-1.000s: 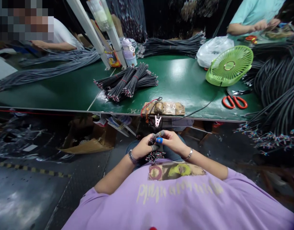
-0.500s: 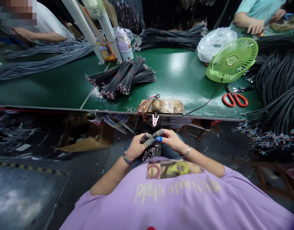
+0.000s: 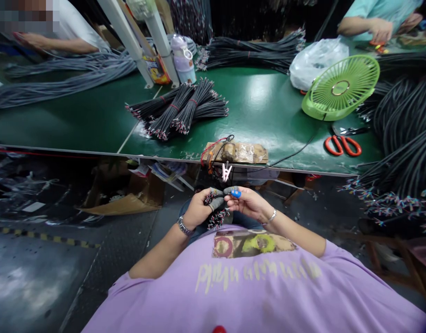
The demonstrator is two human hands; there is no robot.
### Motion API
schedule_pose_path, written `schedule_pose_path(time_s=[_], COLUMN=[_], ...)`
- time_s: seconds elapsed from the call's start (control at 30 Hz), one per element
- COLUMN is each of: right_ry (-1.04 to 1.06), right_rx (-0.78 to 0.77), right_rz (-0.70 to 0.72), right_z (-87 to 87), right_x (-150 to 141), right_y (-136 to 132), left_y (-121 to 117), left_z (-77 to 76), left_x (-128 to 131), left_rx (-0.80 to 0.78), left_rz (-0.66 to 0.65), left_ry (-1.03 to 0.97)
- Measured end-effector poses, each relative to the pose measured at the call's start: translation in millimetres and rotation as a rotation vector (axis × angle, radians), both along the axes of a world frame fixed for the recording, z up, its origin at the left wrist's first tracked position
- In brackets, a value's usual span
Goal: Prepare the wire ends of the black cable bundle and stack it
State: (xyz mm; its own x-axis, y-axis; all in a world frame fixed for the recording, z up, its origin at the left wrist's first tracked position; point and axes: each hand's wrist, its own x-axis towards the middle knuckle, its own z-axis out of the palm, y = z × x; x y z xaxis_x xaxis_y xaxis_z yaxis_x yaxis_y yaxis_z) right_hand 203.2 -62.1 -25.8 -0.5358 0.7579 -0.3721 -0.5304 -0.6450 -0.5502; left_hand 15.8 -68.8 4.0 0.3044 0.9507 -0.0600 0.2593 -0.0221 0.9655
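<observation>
Over my lap, my left hand (image 3: 203,206) is closed around a bundle of black cables (image 3: 218,219) whose stripped ends show red, white and black wires. Grey finger covers sit on its thumb and index finger. Close beside it, my right hand (image 3: 247,202) pinches at the upper side of the bundle, with a grey cover on one finger and a blue one on another. What lies between its fingertips is too small to make out. Just beyond both hands, a pink clothespin (image 3: 226,172) hangs at the table edge below a wooden block (image 3: 249,153) with wires.
On the green table (image 3: 268,101) lie tied cable bundles (image 3: 185,108), red-handled scissors (image 3: 342,145), a green fan (image 3: 341,88), a plastic bag (image 3: 315,62) and a bottle (image 3: 183,60). Long cables (image 3: 404,125) hang over the right side. Two other people work across the table.
My right hand has turned, its fingers now more spread and its blue-covered finger raised. My left hand stays around the cable bundle. The view has shifted slightly.
</observation>
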Motion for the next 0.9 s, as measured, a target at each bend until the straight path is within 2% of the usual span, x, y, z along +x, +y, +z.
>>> schedule_pose_path(time_s=[0.13, 0.27, 0.4, 0.53, 0.67, 0.77, 0.83, 0.9], right_ry=[-0.059, -0.244, -0.383, -0.419, -0.391, -0.448, -0.462, -0.409], right_rx=[0.07, 0.264, 0.421, 0.446, 0.417, 0.377, 0.304, 0.219], right_rz=[-0.018, -0.046, -0.008, 0.078, 0.149, -0.022, -0.167, -0.225], right_z=[2.6, 8.3, 11.2, 12.5, 12.1, 8.0, 4.4, 2.2], right_x=[-2, -2, 2, 5, 4, 3, 4, 4], right_y=[-1, 0, 2, 4, 6, 11, 17, 24], left_y=[0, 1, 4, 5, 5, 7, 8, 9], left_z=[-3.5, -6.2, -0.5, 6.0, 4.1, 3.1, 4.4, 6.4], left_x=[-2, -5, -7, -7, -7, -6, -6, -5], left_rx=[0.011, -0.01, -0.043, -0.03, -0.083, -0.151, -0.191, -0.219], left_rz=[0.001, 0.014, -0.038, -0.078, -0.156, -0.196, -0.145, -0.045], left_ry=[0.017, 0.055, 0.087, 0.033, 0.001, -0.032, -0.084, -0.161])
